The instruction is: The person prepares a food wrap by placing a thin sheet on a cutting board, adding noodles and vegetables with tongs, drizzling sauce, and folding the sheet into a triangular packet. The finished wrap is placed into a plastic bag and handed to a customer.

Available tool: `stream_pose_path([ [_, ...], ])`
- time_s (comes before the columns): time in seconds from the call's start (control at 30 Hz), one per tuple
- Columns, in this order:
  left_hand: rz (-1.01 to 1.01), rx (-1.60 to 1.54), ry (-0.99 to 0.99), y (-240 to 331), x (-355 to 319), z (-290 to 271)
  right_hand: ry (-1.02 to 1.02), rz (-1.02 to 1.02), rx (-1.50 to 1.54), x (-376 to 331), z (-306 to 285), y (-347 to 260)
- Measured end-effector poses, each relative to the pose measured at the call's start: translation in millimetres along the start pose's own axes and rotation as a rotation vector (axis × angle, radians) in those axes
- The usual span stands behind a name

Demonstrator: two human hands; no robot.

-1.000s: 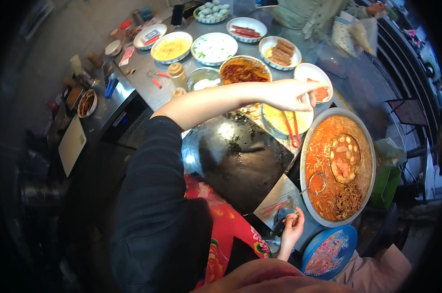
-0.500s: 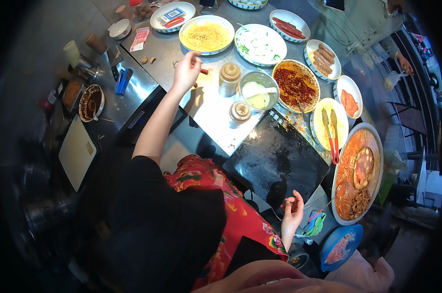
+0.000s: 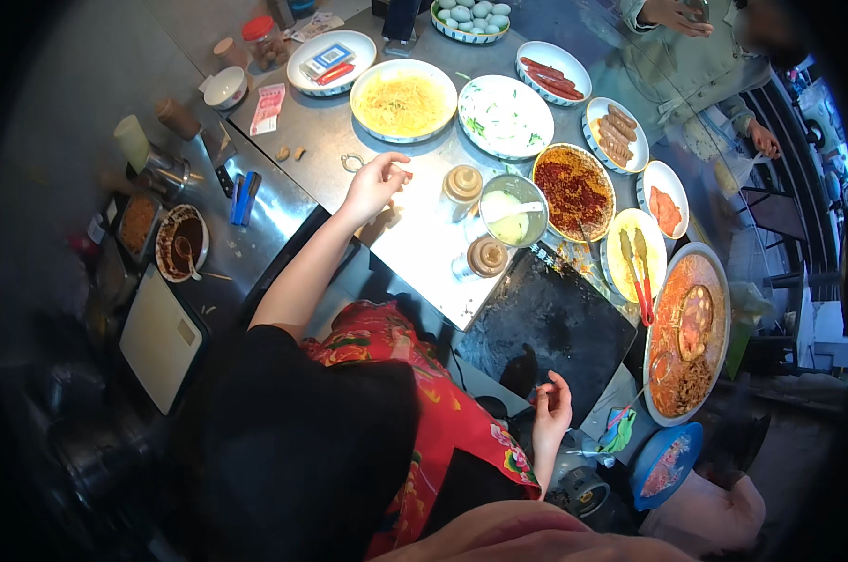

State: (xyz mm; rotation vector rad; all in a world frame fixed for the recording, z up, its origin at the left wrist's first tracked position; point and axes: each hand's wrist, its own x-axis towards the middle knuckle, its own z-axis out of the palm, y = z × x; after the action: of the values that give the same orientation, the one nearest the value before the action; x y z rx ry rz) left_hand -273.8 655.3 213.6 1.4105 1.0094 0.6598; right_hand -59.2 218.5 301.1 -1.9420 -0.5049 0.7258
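My left hand (image 3: 375,190) hovers over the bright steel counter, left of two squeeze bottles (image 3: 461,186) with brown tops. Its fingers are bent together; a small reddish-brown bit shows at the fingertips, too little to name. My right hand (image 3: 552,413) is held at the near edge of the black griddle plate (image 3: 565,323), thumb and fingers loosely apart and holding nothing. Behind the griddle stand a metal pot (image 3: 520,232) of pale yellow paste with a white spoon and a bowl of red chili and yellow crumbs (image 3: 574,192).
Along the far side stand plates of shredded yellow food (image 3: 403,98), chopped greens (image 3: 506,114) and sausages (image 3: 617,136). Red-handled tongs (image 3: 642,281) rest on an oval plate. A large pan of red stew (image 3: 686,337) sits at right. Another person's hand (image 3: 764,139) shows beyond the counter.
My left hand has shifted nearer and right, away from the yellow shreds plate. The view has tilted, bringing in the eggs and another person's hands. My right hand stays by the griddle.
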Motion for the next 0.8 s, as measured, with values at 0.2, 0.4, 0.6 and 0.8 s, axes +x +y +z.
stream_pose_path([
  [0.2, 0.152, -0.140, 0.063, 36.2, 131.4, -51.3, 0.028, 0.102, 0.114, -9.7, 45.0, -22.9],
  [0.4, 0.261, 0.444, 0.573, 58.7, 338.9, -102.3, 0.215, 0.105, 0.160, 5.3, 112.9, -54.2],
  [0.6, 0.019, 0.544, 0.546, 49.8, 445.0, -105.8, 0.148, 0.155, 0.099, 39.4, 176.2, -101.5],
  [0.8, 0.110, 0.544, 0.600, 40.5, 462.2, -90.5, 0.243, 0.222, 0.002, 74.1, 200.5, -133.1],
])
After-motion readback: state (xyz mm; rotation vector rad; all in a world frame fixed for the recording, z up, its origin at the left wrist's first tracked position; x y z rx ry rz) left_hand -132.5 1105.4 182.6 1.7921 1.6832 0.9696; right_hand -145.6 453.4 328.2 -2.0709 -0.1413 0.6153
